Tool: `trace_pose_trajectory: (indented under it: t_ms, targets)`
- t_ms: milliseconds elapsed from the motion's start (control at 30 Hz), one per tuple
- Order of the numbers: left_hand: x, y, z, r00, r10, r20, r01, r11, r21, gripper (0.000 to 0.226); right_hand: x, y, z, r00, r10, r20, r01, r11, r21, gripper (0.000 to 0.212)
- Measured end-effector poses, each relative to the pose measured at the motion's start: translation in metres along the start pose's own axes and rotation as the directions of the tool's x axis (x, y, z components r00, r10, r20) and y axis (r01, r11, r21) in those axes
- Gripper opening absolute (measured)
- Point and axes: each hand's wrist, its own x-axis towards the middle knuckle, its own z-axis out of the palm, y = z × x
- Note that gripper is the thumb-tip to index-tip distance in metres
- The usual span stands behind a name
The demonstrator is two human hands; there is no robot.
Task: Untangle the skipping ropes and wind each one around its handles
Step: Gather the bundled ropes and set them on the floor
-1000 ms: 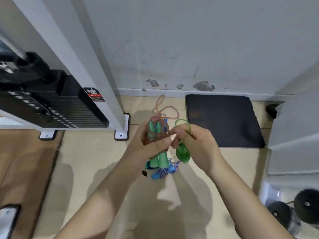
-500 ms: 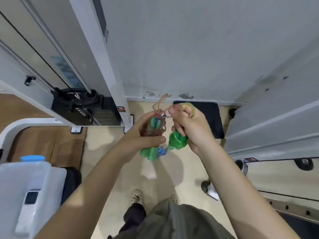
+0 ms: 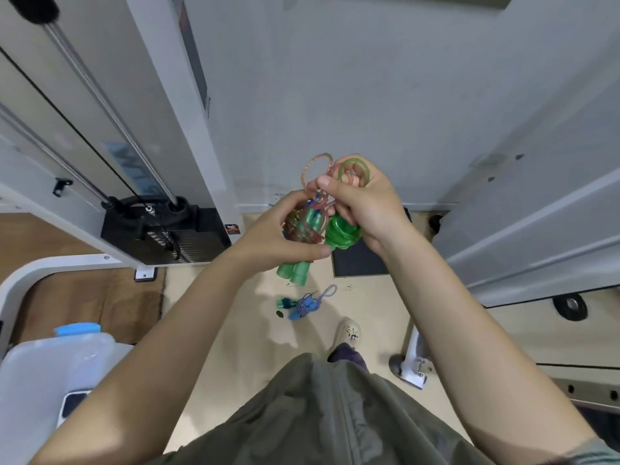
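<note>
Held up at chest height before a scuffed grey wall [image 3: 335, 95]: left hand [image 3: 278, 233], grip curled round a pair of translucent green handles [image 3: 295, 273] wound with glossy pinkish rope [image 3: 315, 169]; right hand [image 3: 369, 203], grip closed on a tight coil of smooth green rope [image 3: 340, 233] with one loop poking above the fingers. Down on the beige floor [image 3: 235, 313], well below the hands, a third bundle of blue handles and braided cord [image 3: 307, 303], near a dark mat [image 3: 355, 263] and a shoe [image 3: 349, 333]. To the left, a white machine frame [image 3: 161, 95] with black weight stack [image 3: 174, 233] and a clear plastic container [image 3: 50, 370].
</note>
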Motion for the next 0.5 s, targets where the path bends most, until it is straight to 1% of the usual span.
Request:
trace_pose_trajectory:
  t_ms: [67, 100, 167, 233, 300, 367, 500]
  targets:
    - [0.019, 0.008, 0.000, 1.000, 0.021, -0.018, -0.021, 1.000, 0.009, 0.072, 0.014, -0.003, -0.012, 0.999, -0.042, 0.022, 0.043, 0.998, -0.044, 0.019]
    - [0.031, 0.013, 0.002, 0.999, 0.043, -0.028, -0.043, 0.999, -0.006, 0.064, 0.022, -0.005, -0.019, 0.997, -0.061, 0.041, 0.063, 0.996, -0.062, 0.020]
    - [0.059, 0.027, 0.008, 0.995, 0.082, -0.063, -0.088, 0.991, -0.098, 0.041, 0.038, -0.013, -0.035, 0.993, -0.085, 0.079, 0.088, 0.995, -0.045, 0.020]
    - [0.094, 0.041, 0.015, 0.984, 0.100, -0.147, -0.124, 0.979, -0.162, 0.026, 0.056, -0.025, -0.053, 0.990, -0.086, 0.114, 0.089, 0.996, -0.024, 0.019]
    - [0.132, 0.053, 0.020, 0.965, 0.112, -0.238, -0.155, 0.973, -0.170, 0.022, 0.080, -0.037, -0.074, 0.989, -0.078, 0.128, 0.087, 0.994, -0.065, 0.019]
    - [0.171, 0.064, 0.022, 0.943, 0.108, -0.315, -0.168, 0.971, -0.172, 0.024, 0.109, -0.052, -0.095, 0.991, -0.080, 0.111, 0.093, 0.989, -0.118, 0.020]
    - [0.244, 0.086, 0.031, 0.933, 0.089, -0.349, -0.136, 0.984, -0.113, 0.031, 0.168, -0.080, -0.143, 0.988, -0.111, 0.105, 0.128, 0.977, -0.171, 0.017]
